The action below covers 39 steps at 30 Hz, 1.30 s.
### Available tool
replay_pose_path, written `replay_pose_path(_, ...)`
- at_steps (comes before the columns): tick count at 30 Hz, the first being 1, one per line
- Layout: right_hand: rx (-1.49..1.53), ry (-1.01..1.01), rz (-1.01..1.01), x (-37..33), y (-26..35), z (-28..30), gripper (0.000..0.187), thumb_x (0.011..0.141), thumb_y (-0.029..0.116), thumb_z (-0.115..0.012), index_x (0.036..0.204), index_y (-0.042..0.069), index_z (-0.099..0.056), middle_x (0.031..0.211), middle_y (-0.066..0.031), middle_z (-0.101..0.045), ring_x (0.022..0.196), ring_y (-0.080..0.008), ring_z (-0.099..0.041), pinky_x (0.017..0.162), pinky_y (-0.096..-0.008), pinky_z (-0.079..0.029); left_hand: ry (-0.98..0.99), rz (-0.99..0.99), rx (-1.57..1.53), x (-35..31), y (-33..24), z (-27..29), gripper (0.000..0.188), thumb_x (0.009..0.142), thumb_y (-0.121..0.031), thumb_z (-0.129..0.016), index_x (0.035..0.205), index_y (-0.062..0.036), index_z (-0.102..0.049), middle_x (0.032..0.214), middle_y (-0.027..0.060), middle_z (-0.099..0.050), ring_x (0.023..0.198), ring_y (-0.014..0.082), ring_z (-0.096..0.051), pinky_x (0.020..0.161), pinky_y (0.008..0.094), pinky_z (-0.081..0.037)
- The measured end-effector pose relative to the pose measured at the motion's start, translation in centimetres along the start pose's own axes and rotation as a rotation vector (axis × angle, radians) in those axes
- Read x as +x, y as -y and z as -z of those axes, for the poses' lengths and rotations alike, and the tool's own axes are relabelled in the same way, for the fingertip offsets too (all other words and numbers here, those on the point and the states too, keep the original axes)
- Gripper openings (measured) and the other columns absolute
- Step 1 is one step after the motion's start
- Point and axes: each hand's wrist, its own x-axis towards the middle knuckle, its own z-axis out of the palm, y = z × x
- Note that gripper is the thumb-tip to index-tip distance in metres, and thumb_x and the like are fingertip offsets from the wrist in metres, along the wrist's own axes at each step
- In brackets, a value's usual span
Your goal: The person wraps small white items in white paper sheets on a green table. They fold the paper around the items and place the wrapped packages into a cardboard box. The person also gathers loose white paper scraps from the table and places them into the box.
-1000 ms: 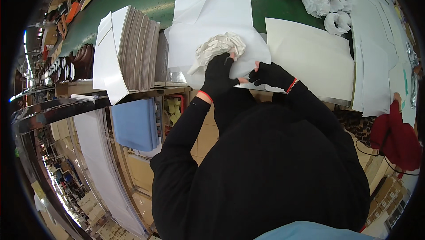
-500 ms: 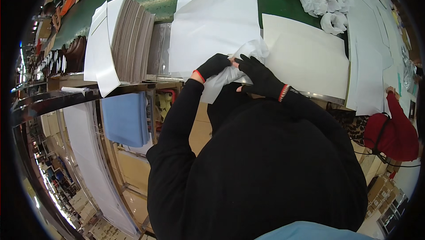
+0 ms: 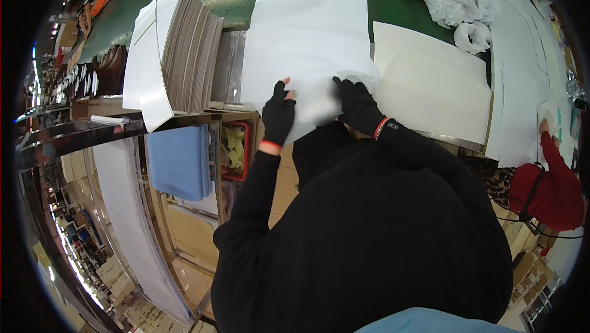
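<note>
A stack of white sheets [image 3: 307, 31] lies in front of me on the bench, its near part wrinkled and thin like tissue paper. My left hand [image 3: 279, 114], in a black fingerless glove with an orange cuff, rests at the stack's near left edge with thumb and index finger stretched apart. My right hand [image 3: 361, 110], in a matching glove with a red cuff, lies with fingers extended at the near right of the sheets. Between the hands a white patch is smeared, so what lies there cannot be made out.
Cream sheets [image 3: 433, 84] lie at the right, a pile of grey-edged boards [image 3: 192, 53] at the left. Crumpled white paper bundles [image 3: 448, 1] sit at the back right. Brown shoes [image 3: 112, 70] stand far left. A person in a red sleeve [image 3: 549, 194] works at the right.
My hands have moved apart, the left hand downward and left, the right hand slightly right. The crumpled thin sheet between them now lies flatter over the stack.
</note>
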Motion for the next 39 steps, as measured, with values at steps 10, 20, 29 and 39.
replay_pose_path(10,-0.034,-0.158,0.078,2.0,-2.7,2.1,0.056,0.074,0.048,-0.071,0.111,0.008,-0.06,0.098,-0.0157,-0.063,0.099,-0.0321,-0.058,0.104,-0.0512,-0.029,0.445,-0.186,-0.069,1.0,-1.9,-0.7,0.054,0.081,-0.033,-0.072,0.123,-0.0035,-0.052,0.108,0.0155,-0.063,0.098,0.0275,-0.061,0.084,0.0346,-0.049)
replay_pose_path(20,0.02,0.096,-0.261,7.6,-6.6,2.7,0.064,0.08,0.07,-0.052,0.108,0.014,-0.064,0.097,-0.0103,-0.069,0.094,-0.0283,-0.064,0.083,-0.0449,-0.039,0.355,-0.059,0.039,5.5,0.5,-1.0,0.046,0.086,-0.04,-0.065,0.115,-0.0044,-0.061,0.102,0.0145,-0.067,0.096,0.0258,-0.063,0.085,0.0341,-0.047)
replay_pose_path(29,-0.445,-0.178,-0.353,8.4,-7.7,4.9,0.093,0.065,0.064,-0.071,0.136,0.011,-0.046,0.132,-0.0173,-0.049,0.127,-0.0395,-0.041,0.102,-0.0695,-0.022,0.464,-0.066,0.088,9.0,3.5,-1.6,0.058,0.082,-0.053,-0.061,0.115,-0.0059,-0.066,0.109,0.0171,-0.067,0.099,0.0287,-0.064,0.087,0.0359,-0.047)
replay_pose_path(39,-0.135,-0.002,0.179,5.4,-4.0,0.8,0.087,0.068,0.015,-0.077,0.144,0.013,-0.035,0.147,-0.0136,-0.037,0.137,-0.0339,-0.033,0.109,-0.0601,-0.022,-0.281,-0.589,0.369,2.3,-1.7,-4.6,0.068,0.07,-0.036,-0.076,0.128,-0.0086,-0.052,0.108,0.0115,-0.058,0.1,0.0294,-0.055,0.089,0.043,-0.038)
